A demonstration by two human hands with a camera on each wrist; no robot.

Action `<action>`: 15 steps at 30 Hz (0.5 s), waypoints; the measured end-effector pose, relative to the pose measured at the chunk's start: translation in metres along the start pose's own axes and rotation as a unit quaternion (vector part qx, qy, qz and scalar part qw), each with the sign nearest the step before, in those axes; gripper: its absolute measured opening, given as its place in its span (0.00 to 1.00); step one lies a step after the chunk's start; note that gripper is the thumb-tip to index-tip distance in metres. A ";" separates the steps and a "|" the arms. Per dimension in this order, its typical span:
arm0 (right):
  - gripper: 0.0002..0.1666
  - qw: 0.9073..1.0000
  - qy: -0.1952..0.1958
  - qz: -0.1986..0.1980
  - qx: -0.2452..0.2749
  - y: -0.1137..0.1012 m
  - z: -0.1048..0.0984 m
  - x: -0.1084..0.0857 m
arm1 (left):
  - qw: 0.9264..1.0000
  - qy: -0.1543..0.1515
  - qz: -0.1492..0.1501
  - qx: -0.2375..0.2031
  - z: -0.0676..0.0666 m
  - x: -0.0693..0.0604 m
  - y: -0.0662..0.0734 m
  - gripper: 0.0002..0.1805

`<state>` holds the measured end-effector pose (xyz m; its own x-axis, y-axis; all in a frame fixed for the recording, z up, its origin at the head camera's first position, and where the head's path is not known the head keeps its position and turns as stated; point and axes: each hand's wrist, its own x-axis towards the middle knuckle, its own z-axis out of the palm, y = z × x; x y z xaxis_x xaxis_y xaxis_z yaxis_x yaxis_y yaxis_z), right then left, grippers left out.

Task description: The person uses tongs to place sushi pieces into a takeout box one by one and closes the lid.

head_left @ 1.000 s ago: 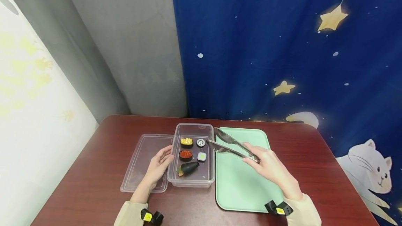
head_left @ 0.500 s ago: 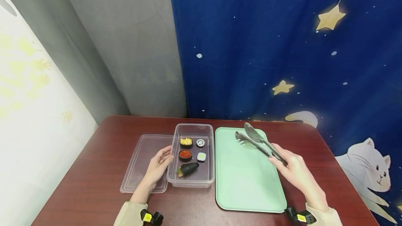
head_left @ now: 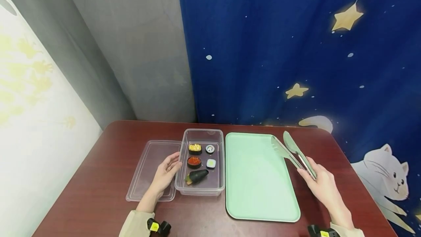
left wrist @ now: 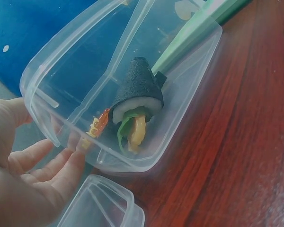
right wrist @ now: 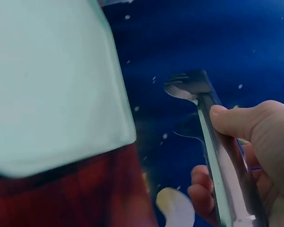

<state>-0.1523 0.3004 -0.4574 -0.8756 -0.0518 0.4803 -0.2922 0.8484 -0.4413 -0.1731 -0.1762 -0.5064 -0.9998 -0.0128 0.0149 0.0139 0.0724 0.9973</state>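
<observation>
In the head view my left hand [head_left: 166, 171] rests its fingertips against the left wall of a clear plastic container [head_left: 200, 192]. Inside sit a yellow-topped sushi piece [head_left: 195, 149], a red roe sushi piece [head_left: 194, 162], a round sushi roll [head_left: 210, 149], a white squarish sushi piece [head_left: 211, 164] and a dark cone-shaped hand roll [head_left: 197, 176]. The left wrist view shows the hand roll's [left wrist: 137, 90] filled end up close. My right hand [head_left: 323, 187] grips metal serving tongs [right wrist: 222, 161] past the tray's right edge. Their tips stand apart with nothing between them.
A light green tray [head_left: 260, 178] lies just right of the container. Left of it, a clear lid [head_left: 144, 169] lies flat, partly under my left hand and forearm. All stand on a reddish-brown table [head_left: 98, 178], with a blue star-patterned curtain [head_left: 263, 46] behind its far edge.
My right hand has carried the tongs from the container's right rim across the green tray to its right edge. My left hand, the container and the sushi pieces have stayed put.
</observation>
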 end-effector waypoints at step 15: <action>0.34 0.979 -0.051 0.194 -0.020 0.019 0.021 -0.014 | 1.000 0.000 -0.003 -0.003 0.000 0.001 0.001 0.26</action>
<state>-0.1539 0.3064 -0.4881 -0.9521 0.2285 0.2033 0.0839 0.8344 -0.5447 -0.1737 -0.1759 -0.5051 -0.9999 -0.0137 0.0094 0.0084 0.0672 0.9977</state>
